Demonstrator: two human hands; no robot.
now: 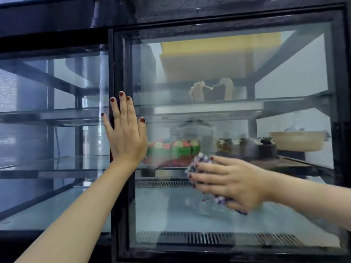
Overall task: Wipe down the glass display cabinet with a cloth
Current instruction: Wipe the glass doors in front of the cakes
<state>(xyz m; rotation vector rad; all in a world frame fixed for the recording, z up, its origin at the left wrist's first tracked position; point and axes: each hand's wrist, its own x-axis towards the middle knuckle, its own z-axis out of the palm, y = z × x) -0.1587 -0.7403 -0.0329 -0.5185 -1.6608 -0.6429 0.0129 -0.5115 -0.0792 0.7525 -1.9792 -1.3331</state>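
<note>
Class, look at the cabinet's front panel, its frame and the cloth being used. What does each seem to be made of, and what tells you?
Front panel: clear glass; cakes show through, with streaks. Frame: probably black-painted metal; dark, straight and matte. Cloth under the right hand: soft woven fabric, purple-and-white checked, bunched up.

Black-framed glass cabinet (224, 25) stands upright, streaky pane facing us; a purple-and-white checked cloth (201, 162) is bunched flat against its lower glass, right of centre.
</note>
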